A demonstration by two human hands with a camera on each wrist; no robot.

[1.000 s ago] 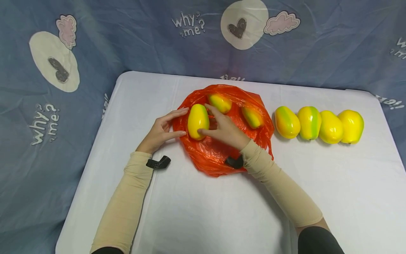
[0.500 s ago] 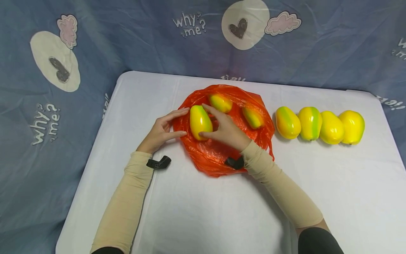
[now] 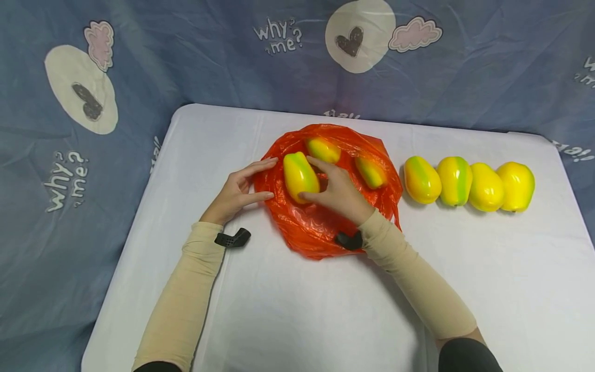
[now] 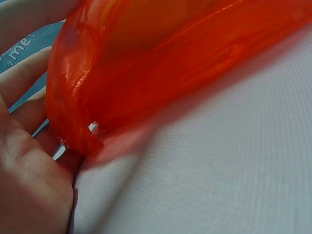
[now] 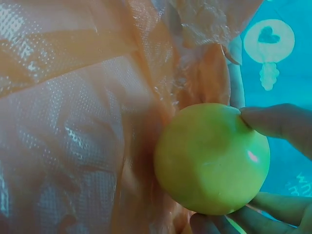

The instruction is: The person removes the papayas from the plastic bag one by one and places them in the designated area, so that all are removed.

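In the head view, a glossy yellow-green papaya (image 3: 300,178) is above the left part of an open red plastic bag (image 3: 321,219). My right hand (image 3: 341,190) grips it from the right, with thumb and fingers on its side. The right wrist view shows that papaya (image 5: 209,158) end-on, between the thumb and fingers. At the bag's left rim, my left hand (image 3: 239,191) has its thumb and fingers spread and fairly straight against the plastic. In the left wrist view, the bag (image 4: 73,83) lies against those fingers. A papaya (image 3: 323,150) and another papaya (image 3: 370,172) lie inside the bag.
To the right of the bag, a row of several papayas (image 3: 485,187) lies on the white tablecloth (image 3: 297,310). A blue printed curtain (image 3: 209,62) hangs behind the table's far edge.
The gripped papaya has shifted a little to the right and tilted, its green end leaning left. My right hand has moved slightly right with it. The left hand stays at the rim.
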